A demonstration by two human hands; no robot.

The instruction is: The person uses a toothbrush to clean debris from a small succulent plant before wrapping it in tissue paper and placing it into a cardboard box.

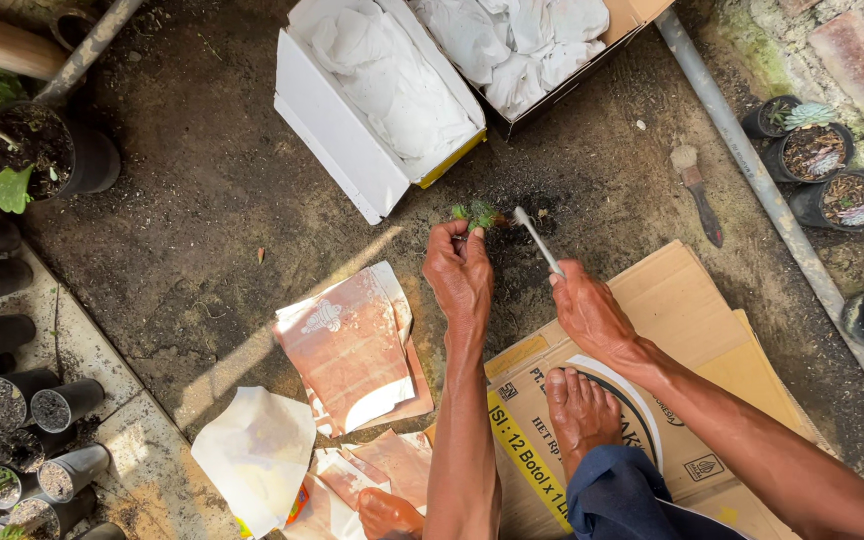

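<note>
The left hand (459,268) is closed around the base of a small green spiky plant (478,213), fingers wrapped so that the leafy tip projects clear at 12 o'clock of the fist; this grip leaves the plant exposed for working. The right hand (586,308) is clamped on the handle of a slim white brush-like tool (537,238), whose head points toward 11 o'clock and sits just beside the plant, apparently so that the bristles can reach it; whether it touches cannot be told. Both hands are held low over the dark soil (192,200), which would catch any loosened dirt. At 6 o'clock of the right hand, a bare foot (580,405) rests on flattened cardboard (692,320), which serves as a seat pad. At 12 o'clock of the hands lie two open boxes (332,130) lined with white paper. At 8 o'clock, loose paper sheets (347,345) lie on the ground. A wooden-handled brush (697,190) lies at 2 o'clock, well apart. Black nursery pots (22,390) cluster at 9 o'clock.
</note>
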